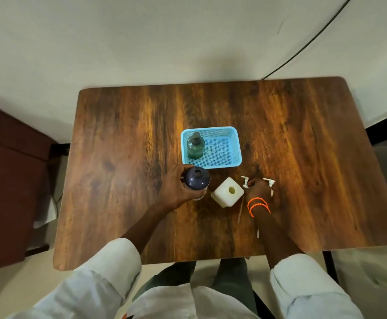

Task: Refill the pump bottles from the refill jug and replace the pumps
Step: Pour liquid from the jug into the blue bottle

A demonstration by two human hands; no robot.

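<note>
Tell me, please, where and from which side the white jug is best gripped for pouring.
Judging by its shape, grip the jug around its flat side walls, coming from the right, where the right hand is. It stands upright and open at the top, with no handle showing. The left hand holds the dark bottle on the other side.

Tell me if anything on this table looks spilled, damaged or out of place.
No spill or damage shows. The dark bottle, held by the left hand, and the white jug both stand open. Two white pumps lie loose on the table at the right hand. The green bottle stands in the blue basket.
</note>
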